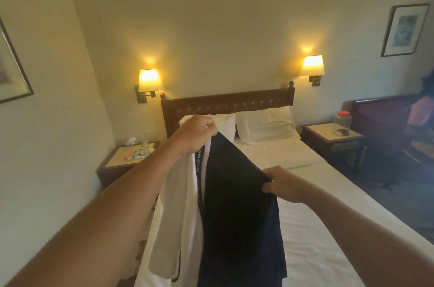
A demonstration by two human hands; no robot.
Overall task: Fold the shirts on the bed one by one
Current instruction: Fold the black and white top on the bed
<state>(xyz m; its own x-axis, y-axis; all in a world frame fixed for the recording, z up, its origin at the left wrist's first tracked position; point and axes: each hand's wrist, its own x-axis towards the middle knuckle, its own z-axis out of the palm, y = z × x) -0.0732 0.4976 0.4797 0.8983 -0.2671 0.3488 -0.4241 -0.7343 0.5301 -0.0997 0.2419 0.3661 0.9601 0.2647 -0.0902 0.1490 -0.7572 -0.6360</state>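
A dark navy shirt (237, 211) with a white part (178, 204) hangs in the air over the near left side of the white bed (317, 228). My left hand (196, 133) grips its top edge, raised high in front of the headboard. My right hand (285, 184) pinches the dark cloth lower and further right. The shirt's bottom runs out of view at the lower edge. A black printed band runs down between the white and dark cloth.
Two white pillows (265, 126) lie against the wooden headboard (225, 103). A bedside table (122, 162) with small items stands left. Another bedside table (333, 138) with a red-lidded jar (342, 120) stands right. Two lit wall lamps flank the bed. A dark sofa is far right.
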